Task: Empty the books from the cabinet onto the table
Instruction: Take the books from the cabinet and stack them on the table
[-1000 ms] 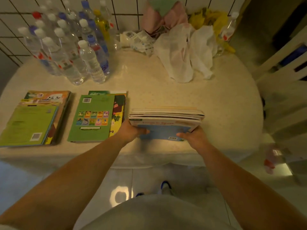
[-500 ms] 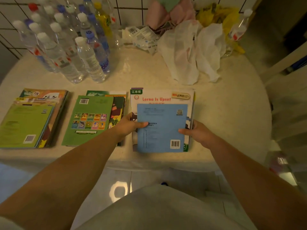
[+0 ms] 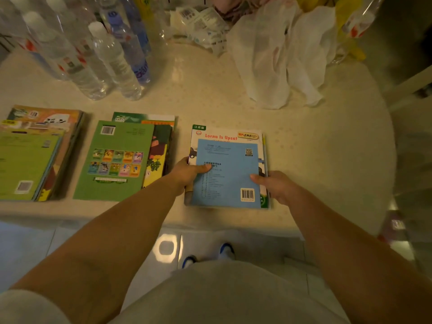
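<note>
**Third stack of books lies on the table**

The left hand (image 3: 187, 170) and right hand (image 3: 274, 185) grasp the sides of a blue-topped stack of books (image 3: 228, 169) lying flat on the table (image 3: 315, 148). 2 other stacks (image 3: 117, 160) sit at its 9 o'clock, water bottles (image 3: 112, 59) at 11.

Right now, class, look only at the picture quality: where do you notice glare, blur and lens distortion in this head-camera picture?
Head view: dim, warm yellowish lighting; a bright glare patch on the floor tile between the arms; the water bottles at upper left look soft and smeared; the wide lens curves the table edge; the blue book under the left hand and right hand reads sharpest.
</note>
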